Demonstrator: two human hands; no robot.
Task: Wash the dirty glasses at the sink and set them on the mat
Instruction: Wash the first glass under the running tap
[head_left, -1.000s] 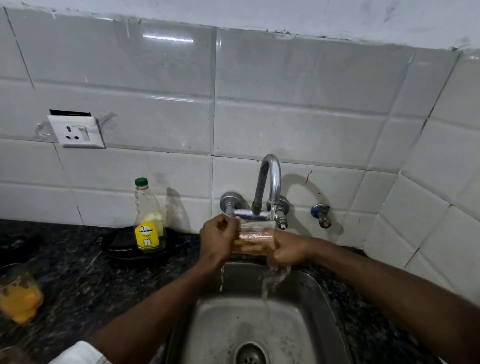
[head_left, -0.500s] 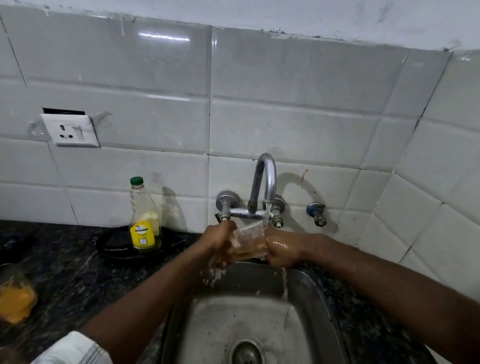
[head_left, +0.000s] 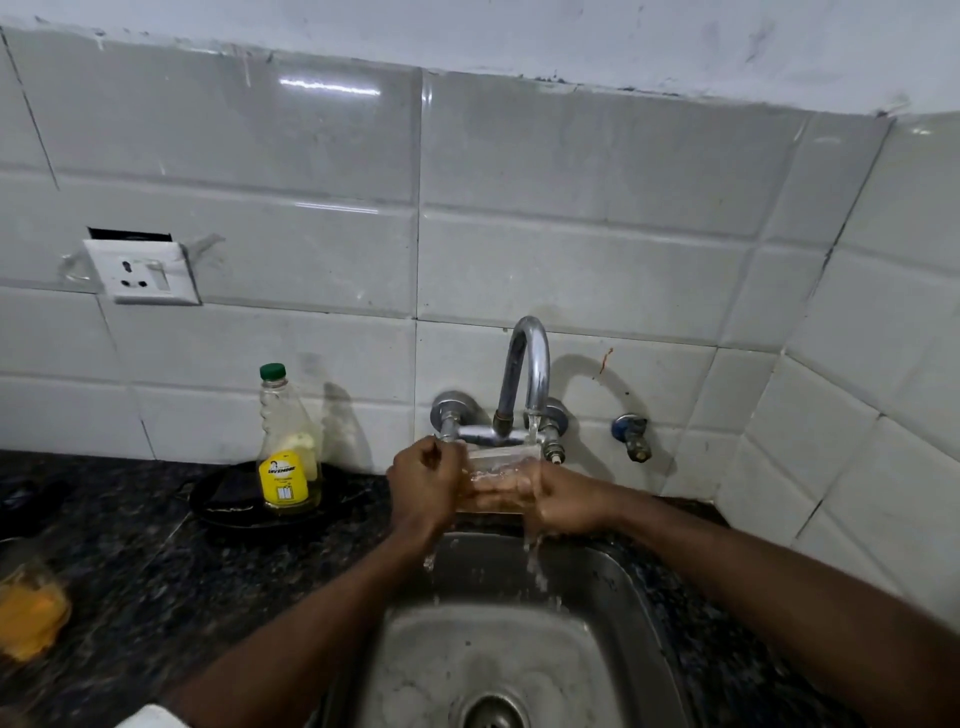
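Note:
A clear glass (head_left: 497, 480) sits under the running tap (head_left: 525, 384), above the steel sink (head_left: 613, 587). My right hand (head_left: 558, 499) grips it from the right side. My left hand (head_left: 422, 486) is curled against its left side and rim. Water spills over the glass and my fingers and runs down into the sink. Another glass (head_left: 28, 603) holding orange liquid stands at the far left edge of the dark counter, blurred. No mat is in view.
A dish-soap bottle (head_left: 288, 452) with a green cap stands on a black round tray (head_left: 244, 512) left of the tap. A wall socket (head_left: 143, 271) is on the tiles. A small valve (head_left: 631, 436) sticks out right of the tap. The drain (head_left: 491, 714) is below.
The glass has tipped back to sit more level under the stream. My hands have shifted slightly around it while water keeps flowing.

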